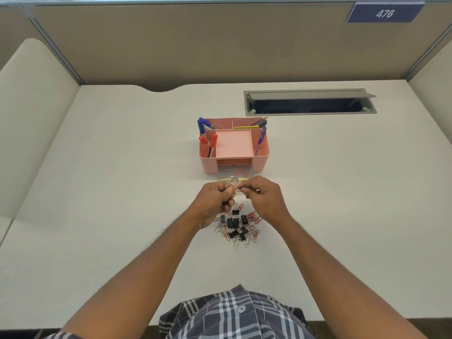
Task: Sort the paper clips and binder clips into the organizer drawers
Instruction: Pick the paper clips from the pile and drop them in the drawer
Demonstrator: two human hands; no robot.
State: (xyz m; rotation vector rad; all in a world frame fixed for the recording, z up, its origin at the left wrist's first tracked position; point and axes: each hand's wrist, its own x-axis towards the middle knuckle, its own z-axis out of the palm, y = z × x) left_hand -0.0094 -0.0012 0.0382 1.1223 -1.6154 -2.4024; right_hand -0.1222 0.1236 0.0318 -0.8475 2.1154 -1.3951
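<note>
A pink desk organizer (261, 157) stands mid-desk with its clear drawer (221, 172) pulled out toward me; a few red paper clips (238, 171) lie in it. Just in front of the drawer, my left hand (215, 204) and my right hand (263, 198) meet, both pinching a small bunch of red paper clips (235, 186) between fingertips. Below my hands a pile of paper clips (254, 234) mixed with black binder clips (233, 222) lies on the white desk.
Markers and pens (203, 126) stand in the organizer's side and back compartments. A grey cable hatch (309, 102) is open at the back right. Beige partition walls (171, 45) enclose the desk on three sides.
</note>
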